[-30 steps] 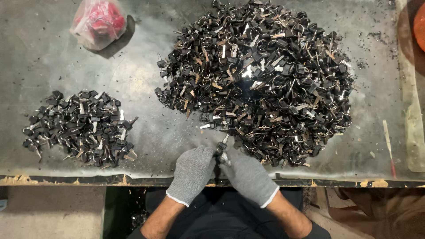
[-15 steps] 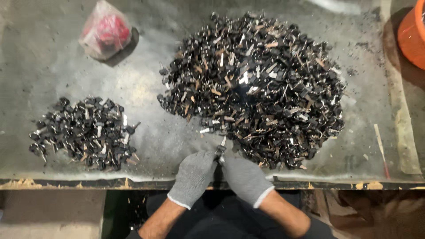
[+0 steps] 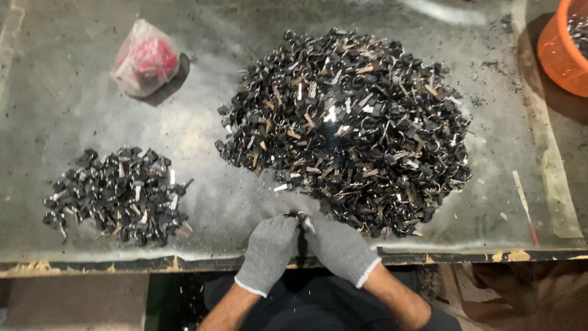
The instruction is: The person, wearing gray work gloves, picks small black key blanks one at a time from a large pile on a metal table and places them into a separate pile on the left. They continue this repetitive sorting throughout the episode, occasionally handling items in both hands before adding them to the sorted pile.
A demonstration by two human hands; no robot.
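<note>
Fingers of both gloved hands, left hand (image 3: 267, 250) and right hand (image 3: 339, 247), pinch one small black metal-tipped part (image 3: 301, 219); big pile (image 3: 349, 125) at twelve o'clock.

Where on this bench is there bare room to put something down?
Bare patches: between the small pile and the large pile; the far-left corner beyond the red bag; the strip between the large pile and orange tub. Crowded: near edge, where both gloved hands meet.

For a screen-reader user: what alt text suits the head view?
Two grey-gloved hands, left hand and right hand, pinch one small black part together at a worn metal table's near edge. Beyond lie a large pile, a smaller pile, a red-filled plastic bag and an orange bucket.
</note>
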